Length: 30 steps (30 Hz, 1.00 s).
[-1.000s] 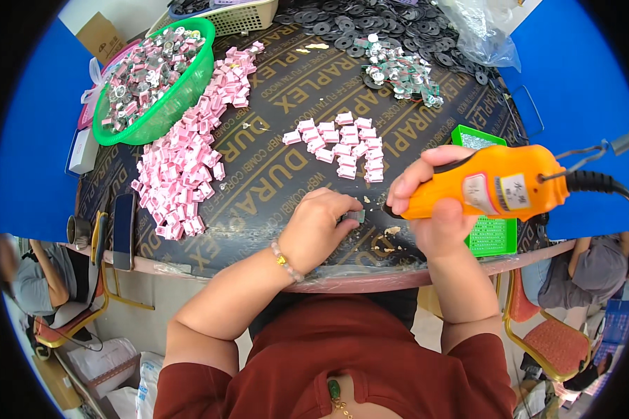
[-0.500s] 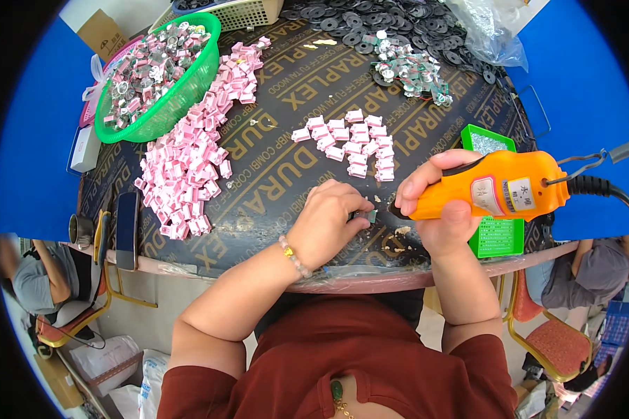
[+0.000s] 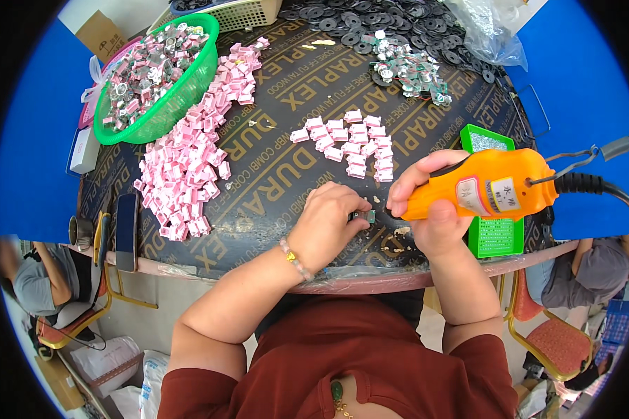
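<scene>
two bare hands were on my head cam, both busy at the near edge of the dark printed table (image 3: 272,164). i saw the left hand (image 3: 330,218) low over the tabletop, thumb & fingertips pinching a small greenish pc (image 3: 370,216), w/ only its right end poking out; the rest was hidden by the fingers. the right hand (image 3: 430,199) was wrapped round an orange power driver (image 3: 479,187), held abt level, dark nose pointing left. that nose was just beside the greenish pc, w/ a gap btwn them in my view; couldn't tell how high it hung over the tabletop. a black cable (image 3: 581,183) ran off the driver's back end to the right.

just beyond the hands i had a loose cluster of pink housings (image 3: 356,146), & pale crumbs (image 3: 400,231) near the driver's nose. a green tray (image 3: 472,244) sat partly behind the driver, small silvery bits (image 3: 487,143) in its far end. over left: a big heap of pink housings (image 3: 185,174) next to a tilted green basket (image 3: 164,128) full of mixed parts (image 3: 150,77), plus a dark phone (image 3: 126,230) nr the edge. far side: wired circuit boards (image 3: 416,73) by a spread of black discs (image 3: 391,22), & a clear plastic bag (image 3: 493,35) at the right.
</scene>
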{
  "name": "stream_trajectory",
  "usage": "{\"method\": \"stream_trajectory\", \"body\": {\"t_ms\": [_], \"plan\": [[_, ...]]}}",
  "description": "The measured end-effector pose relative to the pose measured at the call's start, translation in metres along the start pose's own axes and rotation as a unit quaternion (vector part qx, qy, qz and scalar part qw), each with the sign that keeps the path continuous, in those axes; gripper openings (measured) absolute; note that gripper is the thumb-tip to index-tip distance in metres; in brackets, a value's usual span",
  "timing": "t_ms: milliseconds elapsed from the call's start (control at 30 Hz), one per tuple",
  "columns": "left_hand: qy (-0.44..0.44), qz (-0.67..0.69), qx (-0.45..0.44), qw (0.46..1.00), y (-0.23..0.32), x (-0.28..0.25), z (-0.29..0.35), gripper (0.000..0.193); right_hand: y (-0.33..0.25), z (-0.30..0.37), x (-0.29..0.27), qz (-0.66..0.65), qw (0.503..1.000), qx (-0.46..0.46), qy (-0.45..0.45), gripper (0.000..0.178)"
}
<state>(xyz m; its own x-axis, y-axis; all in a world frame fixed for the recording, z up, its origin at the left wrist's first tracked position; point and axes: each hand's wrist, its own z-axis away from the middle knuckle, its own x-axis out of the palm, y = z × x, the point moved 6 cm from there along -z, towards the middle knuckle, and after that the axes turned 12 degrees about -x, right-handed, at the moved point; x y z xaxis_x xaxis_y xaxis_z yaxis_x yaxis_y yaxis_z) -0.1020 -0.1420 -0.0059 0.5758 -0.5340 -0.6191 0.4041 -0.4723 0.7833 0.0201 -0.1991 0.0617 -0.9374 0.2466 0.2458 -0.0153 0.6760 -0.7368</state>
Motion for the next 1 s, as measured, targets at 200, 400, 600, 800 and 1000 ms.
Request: {"method": "stream_trajectory", "body": {"t_ms": [200, 400, 600, 800, 1000], "plan": [[0.027, -0.039, 0.053, 0.997, 0.003, 0.005, 0.006, 0.023, 0.006, -0.001, 0.008, -0.015, 0.999, 0.025, -0.029, 0.043], [0.051, -0.109, 0.098, 0.988, 0.010, 0.011, 0.012, 0.027, 0.006, 0.000, 0.006, -0.012, 0.999, 0.044, -0.022, 0.044], [0.064, -0.093, 0.124, 0.986, 0.009, 0.012, 0.013, 0.032, -0.020, -0.006, -0.024, -0.013, 1.000, -0.016, -0.006, 0.061], [0.071, -0.119, 0.106, 0.985, 0.022, 0.012, 0.012, 0.036, -0.076, -0.020, -0.130, 0.214, 0.961, -0.110, 0.134, 0.029], [0.087, -0.149, 0.079, 0.982, 0.021, 0.011, 0.011, 0.040, -0.065, -0.001, -0.177, 0.262, 0.943, -0.082, 0.189, 0.020]]}}
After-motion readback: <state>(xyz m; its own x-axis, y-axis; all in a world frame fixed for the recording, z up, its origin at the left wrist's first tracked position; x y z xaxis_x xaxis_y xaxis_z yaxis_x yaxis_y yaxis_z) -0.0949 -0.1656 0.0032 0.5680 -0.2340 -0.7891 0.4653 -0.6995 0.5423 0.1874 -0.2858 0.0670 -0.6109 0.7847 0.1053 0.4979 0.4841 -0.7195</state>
